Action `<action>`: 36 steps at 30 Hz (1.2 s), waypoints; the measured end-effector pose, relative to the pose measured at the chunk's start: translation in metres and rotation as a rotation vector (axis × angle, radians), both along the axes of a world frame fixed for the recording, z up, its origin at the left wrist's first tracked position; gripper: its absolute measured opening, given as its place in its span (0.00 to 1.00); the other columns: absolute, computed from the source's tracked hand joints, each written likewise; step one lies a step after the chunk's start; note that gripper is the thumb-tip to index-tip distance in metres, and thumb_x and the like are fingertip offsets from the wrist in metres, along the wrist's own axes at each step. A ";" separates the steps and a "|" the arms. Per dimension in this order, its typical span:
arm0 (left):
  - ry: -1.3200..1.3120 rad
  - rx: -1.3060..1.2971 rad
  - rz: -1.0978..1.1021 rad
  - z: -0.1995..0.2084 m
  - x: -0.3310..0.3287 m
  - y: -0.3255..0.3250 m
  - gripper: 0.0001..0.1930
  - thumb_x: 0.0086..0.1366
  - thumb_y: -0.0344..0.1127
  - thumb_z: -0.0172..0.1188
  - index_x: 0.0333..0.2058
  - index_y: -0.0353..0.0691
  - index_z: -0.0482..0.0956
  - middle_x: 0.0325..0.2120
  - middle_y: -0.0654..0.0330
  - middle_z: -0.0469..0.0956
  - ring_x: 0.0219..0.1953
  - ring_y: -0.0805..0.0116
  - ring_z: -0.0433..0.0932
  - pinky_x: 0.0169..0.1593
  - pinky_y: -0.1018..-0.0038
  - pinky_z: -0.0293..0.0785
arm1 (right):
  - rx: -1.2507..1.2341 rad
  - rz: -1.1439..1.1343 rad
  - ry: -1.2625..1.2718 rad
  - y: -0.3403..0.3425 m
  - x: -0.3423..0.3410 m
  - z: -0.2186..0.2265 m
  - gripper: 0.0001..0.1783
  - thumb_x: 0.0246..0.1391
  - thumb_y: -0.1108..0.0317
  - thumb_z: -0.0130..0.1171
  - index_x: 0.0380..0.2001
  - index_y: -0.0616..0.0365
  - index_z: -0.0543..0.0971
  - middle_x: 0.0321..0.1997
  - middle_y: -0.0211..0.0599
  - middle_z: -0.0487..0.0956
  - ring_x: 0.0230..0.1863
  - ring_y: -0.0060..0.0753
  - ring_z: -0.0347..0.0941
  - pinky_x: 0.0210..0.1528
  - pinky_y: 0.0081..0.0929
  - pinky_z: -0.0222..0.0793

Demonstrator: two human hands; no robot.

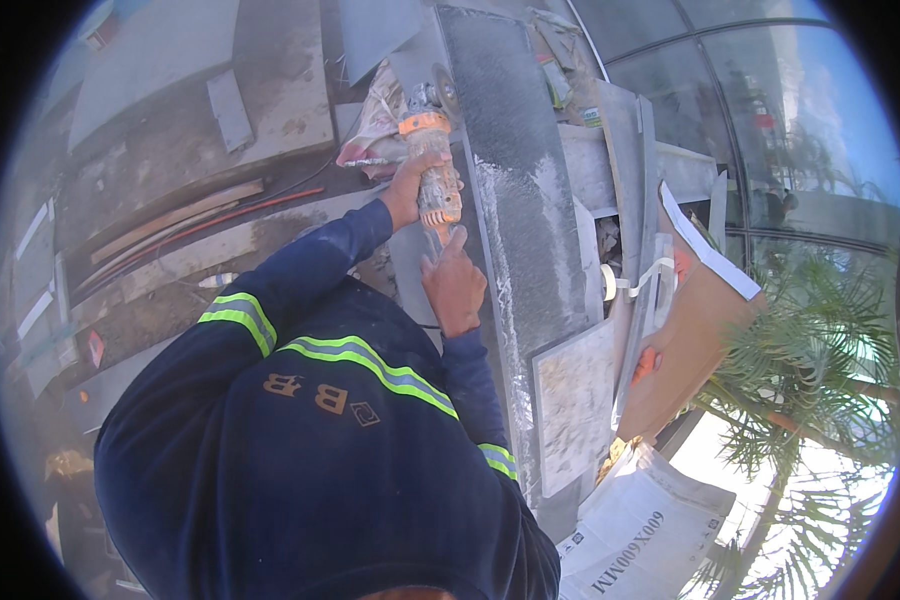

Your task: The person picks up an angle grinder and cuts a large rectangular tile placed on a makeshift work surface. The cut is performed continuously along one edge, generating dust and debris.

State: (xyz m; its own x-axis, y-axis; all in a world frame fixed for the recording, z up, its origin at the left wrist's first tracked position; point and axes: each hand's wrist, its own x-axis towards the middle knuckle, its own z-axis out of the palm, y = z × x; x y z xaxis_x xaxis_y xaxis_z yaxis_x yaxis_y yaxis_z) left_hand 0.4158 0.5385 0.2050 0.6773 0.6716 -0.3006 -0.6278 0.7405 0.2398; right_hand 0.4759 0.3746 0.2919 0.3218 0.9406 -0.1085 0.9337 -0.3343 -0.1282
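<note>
My left hand (408,192) is wrapped round the body of an angle grinder (436,180), which is dusty and grey with orange bands. Behind it, my right hand (456,285) is closed at the grinder's narrow tail, one finger stretched up along it. The round disc (445,92) at the far end stands close to the left edge of a long dark grey stone slab (525,120); whether it touches, I cannot tell. White dust streaks run down the slab's near left side.
Boards and offcuts (625,150) lie right of the slab, beside a light stone tile (575,405) and brown cardboard (690,330). A crumpled plastic bag (375,125) is left of the grinder. Wooden strips (175,220) lie farther left. Palm fronds (810,370) and glass panels (800,120) border the right.
</note>
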 end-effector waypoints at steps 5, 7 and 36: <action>-0.019 0.008 0.002 -0.002 0.000 -0.004 0.17 0.58 0.39 0.68 0.42 0.41 0.73 0.32 0.53 0.78 0.35 0.56 0.83 0.37 0.56 0.84 | -0.024 0.007 -0.016 -0.004 0.000 0.000 0.42 0.50 0.60 0.69 0.62 0.68 0.60 0.33 0.54 0.83 0.33 0.57 0.82 0.34 0.47 0.77; -0.036 -0.002 -0.003 -0.004 0.001 -0.002 0.17 0.58 0.39 0.67 0.42 0.41 0.73 0.32 0.53 0.79 0.35 0.56 0.83 0.37 0.56 0.84 | -0.012 0.014 -0.022 -0.004 0.001 0.000 0.42 0.50 0.60 0.69 0.61 0.68 0.60 0.33 0.54 0.83 0.32 0.57 0.82 0.33 0.46 0.77; 0.002 -0.003 0.009 -0.004 0.002 -0.005 0.17 0.59 0.40 0.66 0.43 0.40 0.73 0.33 0.53 0.78 0.36 0.55 0.83 0.37 0.55 0.84 | 0.026 0.027 -0.014 -0.007 0.001 -0.002 0.42 0.50 0.58 0.68 0.61 0.71 0.61 0.29 0.56 0.82 0.29 0.58 0.81 0.31 0.48 0.76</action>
